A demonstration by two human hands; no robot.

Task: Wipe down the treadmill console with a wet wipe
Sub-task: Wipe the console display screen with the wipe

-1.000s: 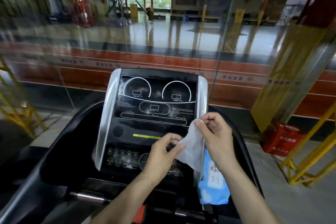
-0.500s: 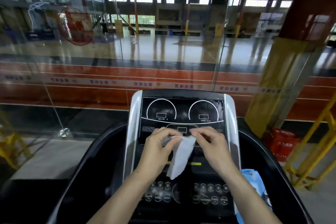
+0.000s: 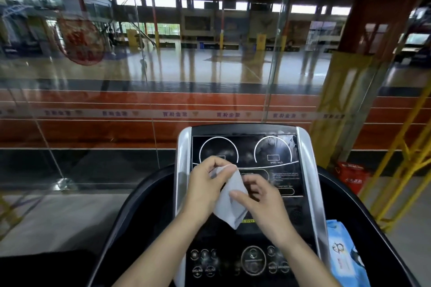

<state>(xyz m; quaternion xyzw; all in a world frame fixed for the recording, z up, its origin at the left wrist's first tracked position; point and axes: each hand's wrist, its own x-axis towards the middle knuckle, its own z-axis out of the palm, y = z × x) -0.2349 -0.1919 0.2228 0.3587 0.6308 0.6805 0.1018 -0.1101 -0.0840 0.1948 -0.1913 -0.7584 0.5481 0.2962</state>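
The treadmill console is a black panel with two dial outlines, silver side rails and round buttons low down. A white wet wipe hangs in front of the panel's left half. My left hand pinches the wipe's top edge between thumb and fingers. My right hand touches the wipe's right side with the thumb, fingers loosely spread. The hands and the wipe hide the lower left of the display.
A blue pack of wet wipes lies in the tray right of the console. A glass wall stands just ahead. A red crate and yellow metal railings are at the right.
The view has shifted so the console sits lower and to the right. Both hands have moved up the panel with the wipe; my left hand now holds its top, my right hand has dropped to its side.
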